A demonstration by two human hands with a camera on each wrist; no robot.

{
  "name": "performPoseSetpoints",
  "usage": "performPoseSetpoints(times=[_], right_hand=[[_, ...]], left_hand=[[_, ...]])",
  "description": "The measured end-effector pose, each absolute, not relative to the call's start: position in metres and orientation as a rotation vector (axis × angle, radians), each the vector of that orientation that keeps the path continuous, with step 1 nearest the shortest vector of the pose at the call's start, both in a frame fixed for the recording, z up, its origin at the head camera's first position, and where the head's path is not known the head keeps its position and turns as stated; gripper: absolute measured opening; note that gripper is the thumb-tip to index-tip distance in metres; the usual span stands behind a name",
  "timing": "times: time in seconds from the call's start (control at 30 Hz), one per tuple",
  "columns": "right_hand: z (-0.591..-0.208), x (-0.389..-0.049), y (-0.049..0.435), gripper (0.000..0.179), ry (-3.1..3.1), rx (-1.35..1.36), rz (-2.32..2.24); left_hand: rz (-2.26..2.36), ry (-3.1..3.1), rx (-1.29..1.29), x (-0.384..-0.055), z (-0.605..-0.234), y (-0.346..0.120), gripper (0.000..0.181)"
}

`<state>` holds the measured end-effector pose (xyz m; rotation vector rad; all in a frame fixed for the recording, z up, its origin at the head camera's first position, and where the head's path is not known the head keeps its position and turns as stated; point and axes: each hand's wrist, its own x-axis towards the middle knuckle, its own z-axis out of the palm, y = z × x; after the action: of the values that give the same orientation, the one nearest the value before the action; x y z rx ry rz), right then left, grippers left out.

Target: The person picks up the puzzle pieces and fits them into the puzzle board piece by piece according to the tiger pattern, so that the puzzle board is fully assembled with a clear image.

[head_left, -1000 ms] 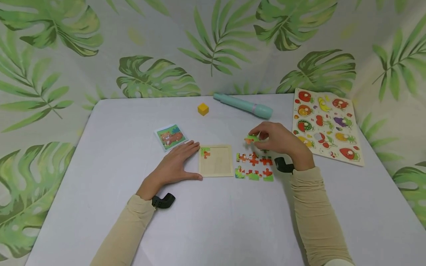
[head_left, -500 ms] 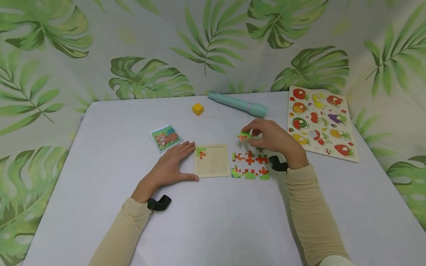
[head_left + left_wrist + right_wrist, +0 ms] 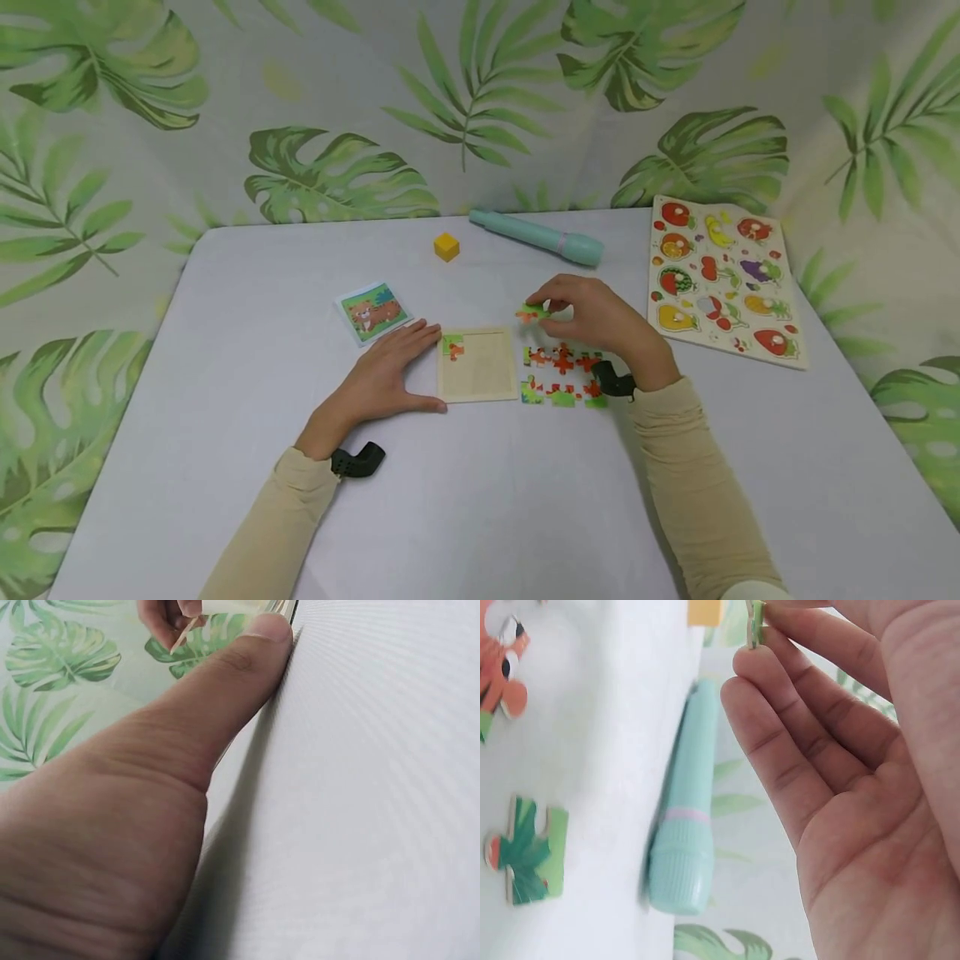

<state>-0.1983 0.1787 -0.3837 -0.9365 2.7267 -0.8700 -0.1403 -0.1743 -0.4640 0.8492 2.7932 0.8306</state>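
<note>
My right hand (image 3: 596,321) pinches a green-and-orange jigsaw piece (image 3: 529,313) between thumb and fingers, raised above the table. In the right wrist view the held piece (image 3: 754,626) shows edge-on at the fingertips. Beside the square wooden puzzle tray (image 3: 483,371) lies my left hand (image 3: 384,373), thumb and fingers extended, touching its left side. One corner piece (image 3: 453,347) sits in the tray's upper left. Several loose pieces (image 3: 562,358) lie in rows right of the tray, partly hidden by the right wrist. The right wrist view also shows a green piece (image 3: 536,851) on the table.
A bear picture card (image 3: 373,312) lies left of the tray. Behind stand a yellow cube (image 3: 447,247) and a teal cylindrical object (image 3: 536,236). At the right lies a fruit puzzle board (image 3: 727,283). A leaf-patterned cloth (image 3: 480,108) hangs behind the table.
My right hand has moved left with the jigsaw piece, toward the tray. The left hand keeps its place at the tray. The head view has shifted slightly.
</note>
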Motion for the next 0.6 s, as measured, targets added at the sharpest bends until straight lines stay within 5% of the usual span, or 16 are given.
performPoseSetpoints(times=[0.6], right_hand=[[-0.388,-0.191,0.153,0.029,2.766,-1.023,-0.899]], left_hand=[[0.803,2.812,0.873,-0.139,-0.464,-0.174,0.114]])
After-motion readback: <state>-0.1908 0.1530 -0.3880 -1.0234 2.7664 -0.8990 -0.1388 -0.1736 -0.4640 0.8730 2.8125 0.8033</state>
